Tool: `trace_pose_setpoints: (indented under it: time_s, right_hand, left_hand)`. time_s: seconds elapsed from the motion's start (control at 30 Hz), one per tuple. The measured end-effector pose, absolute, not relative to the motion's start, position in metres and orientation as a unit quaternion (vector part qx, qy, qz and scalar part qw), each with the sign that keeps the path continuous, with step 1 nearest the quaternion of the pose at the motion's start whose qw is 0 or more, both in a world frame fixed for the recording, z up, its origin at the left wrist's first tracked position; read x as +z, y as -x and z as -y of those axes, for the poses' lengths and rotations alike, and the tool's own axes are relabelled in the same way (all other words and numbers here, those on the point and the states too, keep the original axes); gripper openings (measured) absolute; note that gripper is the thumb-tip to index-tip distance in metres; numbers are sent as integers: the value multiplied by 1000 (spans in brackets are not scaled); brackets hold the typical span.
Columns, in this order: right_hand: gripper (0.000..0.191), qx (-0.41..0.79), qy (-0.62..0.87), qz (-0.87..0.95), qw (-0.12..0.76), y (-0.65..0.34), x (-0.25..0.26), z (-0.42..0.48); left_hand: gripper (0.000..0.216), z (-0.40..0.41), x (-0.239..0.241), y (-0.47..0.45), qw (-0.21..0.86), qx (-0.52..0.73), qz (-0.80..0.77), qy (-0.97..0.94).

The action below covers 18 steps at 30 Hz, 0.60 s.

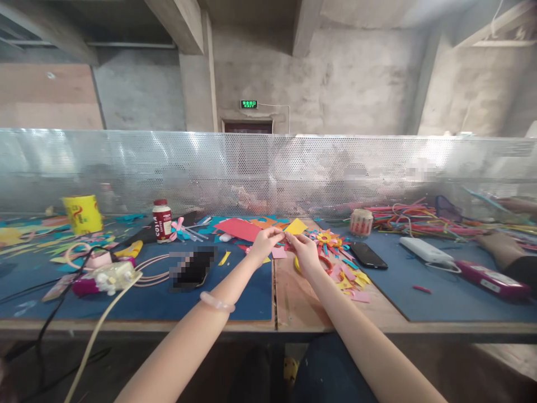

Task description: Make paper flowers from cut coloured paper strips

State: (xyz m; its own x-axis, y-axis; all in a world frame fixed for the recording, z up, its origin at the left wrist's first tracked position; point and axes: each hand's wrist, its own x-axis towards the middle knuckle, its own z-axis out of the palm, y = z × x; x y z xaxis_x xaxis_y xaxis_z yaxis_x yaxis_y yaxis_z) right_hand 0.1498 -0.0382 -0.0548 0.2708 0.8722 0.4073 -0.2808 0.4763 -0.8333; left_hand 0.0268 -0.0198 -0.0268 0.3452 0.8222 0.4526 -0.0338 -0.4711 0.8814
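My left hand [265, 242] and my right hand [302, 248] meet above the table's middle, fingers pinched together on a small piece of coloured paper [286, 239] held between them. A pink bracelet [217, 302] circles my left wrist. Just right of my hands lies a paper flower [328, 239] among coloured paper scraps [350, 278]. Red paper [239, 228] and a yellow sheet [296, 226] lie just behind my hands. A yellow tape ring [298, 266] sits partly hidden under my right hand.
A bottle [161, 220], yellow roll [82, 213] and glue gun [109, 277] with cables stand left. A black phone [368, 254], white power bank [424, 249], pink case [490, 280] and paper strips [419, 219] lie right. Another person's arm [503, 250] rests far right. A perforated metal screen [268, 173] backs the table.
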Motion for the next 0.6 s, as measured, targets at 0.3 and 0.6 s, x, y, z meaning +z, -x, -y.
trace_pose_setpoints:
  time_s: [0.3,0.6]
  right_hand:
    - [26,425,291,421,747,-150,-53,42]
    - [29,441,297,377,759,-156,-51,41]
  left_hand:
    - [17,21,-27,-31,445,496,-288,-687]
    - [14,20,-28,-28,453,474,-306,-691]
